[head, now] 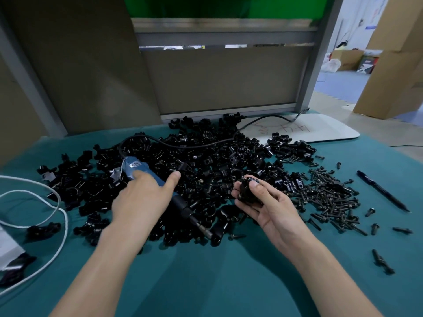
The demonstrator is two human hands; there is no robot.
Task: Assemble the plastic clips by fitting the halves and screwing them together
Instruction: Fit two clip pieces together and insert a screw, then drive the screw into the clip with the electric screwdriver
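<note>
From my seat, the clip [248, 189] sits in my right hand [267, 202], fingers curled under it and the thumb pressing on top, held just above the near edge of the pile of clip halves [206, 152]. I cannot tell whether its 2 halves are fully seated or whether a screw is in. My left hand [142, 197] is spread loosely over the blue electric screwdriver [146, 172], fingers straight and not closed round it; the driver lies on the pile with its bit pointing toward me.

My guess at the risks: lifting the driver may drag its black cable [194, 145] through the pile and scatter halves. If the halves shift under my thumb, the bit could slip off the screw head and the screw could drive crooked.

The loose screws [329, 197] lie just right of my right hand, with a pen [382, 191] beyond them. A white cord [45, 202] loops near the left edge. The bare green bench [206, 282] between my forearms is the open room for working; the panel behind hems in the far side.
</note>
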